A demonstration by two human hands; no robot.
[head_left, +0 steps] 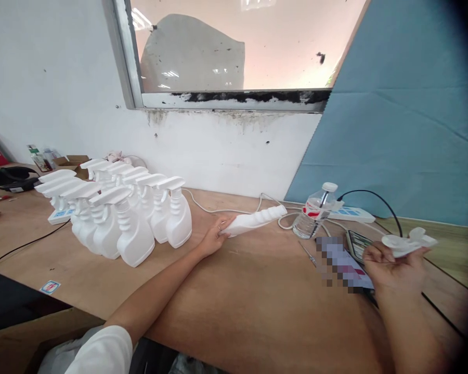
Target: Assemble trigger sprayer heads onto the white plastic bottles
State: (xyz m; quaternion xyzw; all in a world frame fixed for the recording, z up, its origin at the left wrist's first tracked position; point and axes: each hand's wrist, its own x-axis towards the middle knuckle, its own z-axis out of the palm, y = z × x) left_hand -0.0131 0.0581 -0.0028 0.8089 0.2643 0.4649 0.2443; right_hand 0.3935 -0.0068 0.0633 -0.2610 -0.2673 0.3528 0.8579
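Note:
A white bottle body [253, 220] lies tilted in my left hand [215, 235], its ribbed neck pointing right and no spray head on it. My fingers are wrapped round its base, just above the wooden table. At the right, my right hand [395, 267] holds a white spray head [409, 242] raised above the table, with fingers closed on it. The bottle and the spray head are well apart. Several white spray bottles [134, 234] with heads on stand upright in a group to the left of my left hand.
A clear water bottle [311, 215] stands near the wall beside a white power strip [353, 213] and cables. Phones [359, 244] and a thin tool [307, 253] lie near my right hand. At the far left are a black headset-like object [11, 179] and a cardboard box [73, 165].

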